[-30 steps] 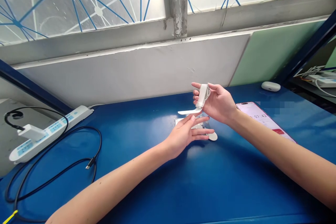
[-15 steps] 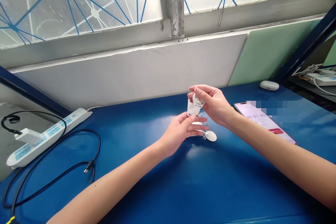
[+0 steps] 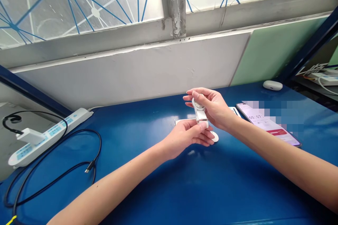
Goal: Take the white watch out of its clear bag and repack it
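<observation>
Both my hands hold a white wristwatch [image 3: 201, 114] above the blue table. My right hand [image 3: 212, 106] is closed around its round dial, thumb lying over the face and the other fingers behind. Lower down, my left hand [image 3: 186, 136] pinches the strap end between thumb and fingers, so part of the strap is hidden. A round white disc [image 3: 216, 136] lies beneath, just past my left fingertips and partly covered by them. Behind my left hand, the edge of a clear, whitish piece [image 3: 177, 121] shows; what it is I cannot tell.
On the right lies a phone [image 3: 271, 126] showing a timer, with a white card-like item [image 3: 234, 111] beside it. A white earbud case [image 3: 273, 85] sits farther back. At left are a power strip [image 3: 52, 135] with a charger [image 3: 29, 137] and a looped black cable [image 3: 99, 144].
The watch has turned so its strap hangs down toward my left hand. My left fingers have curled in around the strap end. The white card-like item has come into sight behind my right wrist.
</observation>
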{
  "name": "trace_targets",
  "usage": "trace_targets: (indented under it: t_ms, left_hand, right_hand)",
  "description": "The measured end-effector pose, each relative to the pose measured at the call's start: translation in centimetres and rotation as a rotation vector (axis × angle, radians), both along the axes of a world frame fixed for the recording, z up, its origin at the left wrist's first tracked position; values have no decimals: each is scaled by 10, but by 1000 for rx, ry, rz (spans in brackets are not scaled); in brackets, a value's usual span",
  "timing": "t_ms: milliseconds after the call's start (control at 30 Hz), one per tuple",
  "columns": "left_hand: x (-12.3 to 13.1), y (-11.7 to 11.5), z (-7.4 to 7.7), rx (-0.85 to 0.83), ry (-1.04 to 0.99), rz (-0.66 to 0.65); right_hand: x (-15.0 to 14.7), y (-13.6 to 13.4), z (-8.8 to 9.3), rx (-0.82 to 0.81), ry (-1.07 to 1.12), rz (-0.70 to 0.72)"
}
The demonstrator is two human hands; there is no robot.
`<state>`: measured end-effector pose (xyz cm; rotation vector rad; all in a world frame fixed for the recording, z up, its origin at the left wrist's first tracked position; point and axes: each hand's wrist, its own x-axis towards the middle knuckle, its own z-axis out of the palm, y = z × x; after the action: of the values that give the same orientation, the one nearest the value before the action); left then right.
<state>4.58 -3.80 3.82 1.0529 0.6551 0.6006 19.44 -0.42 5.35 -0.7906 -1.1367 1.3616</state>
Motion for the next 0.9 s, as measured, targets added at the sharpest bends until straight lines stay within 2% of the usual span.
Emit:
trace_targets:
  t_ms: [267,533,900]
  left_hand:
    - [6,-12,4,20,-27,136]
    - [8,-14,8,-20,-36,92]
    - [7,-13,5,-19,-48,82]
  right_hand:
    - [1,1,-4,-41,-17,42]
    - [-1,-3,0,-84,24,182]
    - [2,-4,3,-103,34,250]
